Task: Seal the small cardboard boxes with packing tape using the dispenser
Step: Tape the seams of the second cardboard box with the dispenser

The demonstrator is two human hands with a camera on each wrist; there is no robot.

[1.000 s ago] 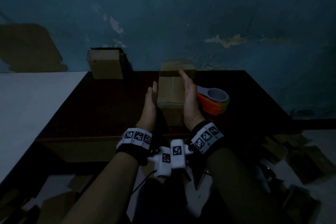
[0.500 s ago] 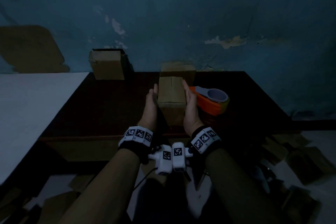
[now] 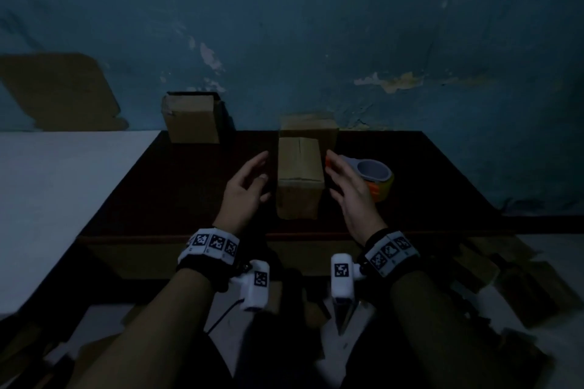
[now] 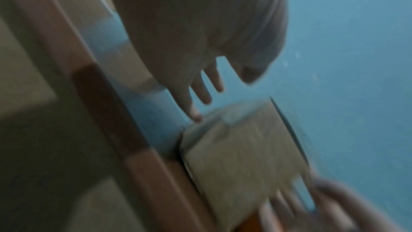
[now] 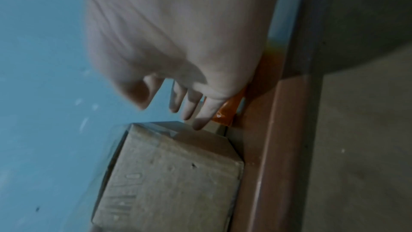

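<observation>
A small cardboard box [image 3: 300, 177] stands on the dark table [image 3: 177, 186], its top flaps closed with a seam down the middle. My left hand [image 3: 249, 181] hovers just left of it, fingers relaxed, holding nothing. My right hand [image 3: 344, 186] hovers just right of it, also open and apart from the box. The orange tape dispenser [image 3: 376, 178] with its roll lies behind my right hand. In the right wrist view the box [image 5: 169, 174] sits below my straight fingers [image 5: 200, 115], with the dispenser [image 5: 225, 114] beyond. The left wrist view is blurred; the box [image 4: 240, 147] shows there.
A second box [image 3: 308, 128] stands directly behind the near one. A third box [image 3: 191, 118] stands at the table's back left by the blue wall. A white surface [image 3: 47, 193] adjoins the table on the left. Flattened cardboard [image 3: 518, 281] litters the floor on the right.
Both hands have let go of the box's sides and moved outward, now hovering apart from it. The box stays on the table in about the same spot.
</observation>
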